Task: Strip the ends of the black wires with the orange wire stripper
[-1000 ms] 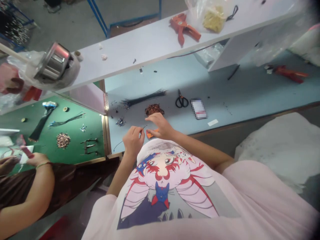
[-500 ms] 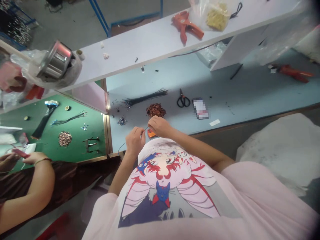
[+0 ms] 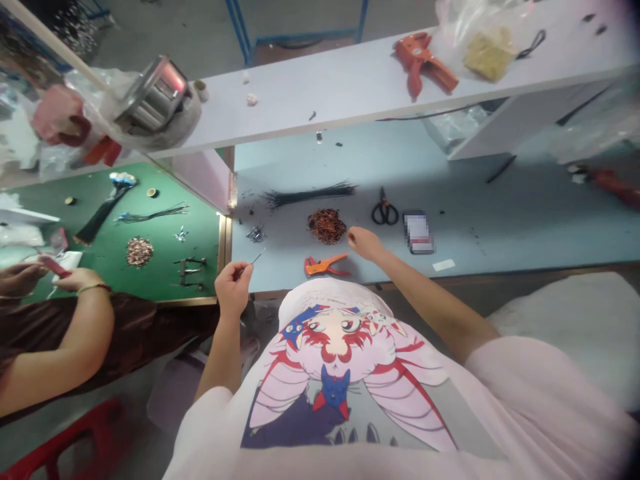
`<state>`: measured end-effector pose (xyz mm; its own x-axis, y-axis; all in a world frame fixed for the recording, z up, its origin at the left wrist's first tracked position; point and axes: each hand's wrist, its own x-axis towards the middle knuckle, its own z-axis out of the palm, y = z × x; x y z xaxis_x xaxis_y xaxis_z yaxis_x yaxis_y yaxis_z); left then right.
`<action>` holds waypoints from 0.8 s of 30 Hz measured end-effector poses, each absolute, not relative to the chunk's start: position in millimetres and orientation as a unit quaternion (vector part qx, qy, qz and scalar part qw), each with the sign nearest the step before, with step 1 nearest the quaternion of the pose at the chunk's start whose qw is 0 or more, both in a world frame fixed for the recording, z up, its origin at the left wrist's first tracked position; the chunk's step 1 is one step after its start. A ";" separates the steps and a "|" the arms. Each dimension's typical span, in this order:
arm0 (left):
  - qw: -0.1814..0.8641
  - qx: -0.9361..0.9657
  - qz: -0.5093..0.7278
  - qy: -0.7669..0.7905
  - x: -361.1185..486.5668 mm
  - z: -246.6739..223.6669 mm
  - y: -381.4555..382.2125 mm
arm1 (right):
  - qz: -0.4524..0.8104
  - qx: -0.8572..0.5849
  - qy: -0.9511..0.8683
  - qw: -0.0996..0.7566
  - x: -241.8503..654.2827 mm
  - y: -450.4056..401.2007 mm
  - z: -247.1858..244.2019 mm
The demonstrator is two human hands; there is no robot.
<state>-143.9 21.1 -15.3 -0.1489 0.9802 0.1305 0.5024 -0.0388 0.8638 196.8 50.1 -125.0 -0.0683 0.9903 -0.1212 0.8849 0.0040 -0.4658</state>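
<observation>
At the left of the light blue worktop, my left hand (image 3: pixel 234 287) is closed in a pinch on a thin dark wire (image 3: pixel 257 257), whose end points up and right. My right hand (image 3: pixel 364 243) is at the right edge of a pile of small copper-coloured pieces (image 3: pixel 326 227). Its fingers are drawn together, and whatever they hold is too small to make out. Between my hands, close to my shirt, lie orange-handled wire strippers (image 3: pixel 320 267). Behind the pile lies a bundle of dark wires (image 3: pixel 313 195). A small heap of metal terminals (image 3: pixel 256 234) sits left of the pile.
Black scissors (image 3: pixel 385 211) and a phone (image 3: pixel 419 233) lie to the right. A white shelf (image 3: pixel 285 100) crosses above the worktop, with an orange cutter (image 3: pixel 423 63) and a metal pot (image 3: pixel 153 97). At the neighbouring green table (image 3: pixel 165 233), a co-worker's hand (image 3: pixel 80 280) holds a red tool.
My hands have moved apart, left hand leftwards with the wire, right hand rightwards to the copper-coloured pile. The wire strippers now show fully. The view has shifted left.
</observation>
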 end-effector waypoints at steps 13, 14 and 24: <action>0.639 0.272 0.551 0.462 -88.9 0.6 23.9 | 0.271 -0.621 -0.735 0.006 154.0 19.9 -175.3; 0.639 0.271 0.553 0.461 -87.7 0.4 25.0 | 0.272 -0.612 -0.742 -0.007 153.2 11.9 -176.2; 0.612 0.301 0.564 0.466 -72.0 8.5 29.0 | 0.337 -0.648 -0.682 0.028 151.9 8.4 -149.9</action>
<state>-72.0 29.0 8.5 -0.0690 0.9705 -0.2309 -0.4102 0.1833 0.8934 151.9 8.4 -149.9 -0.1586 0.9031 -0.3991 0.8660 -0.0669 -0.4956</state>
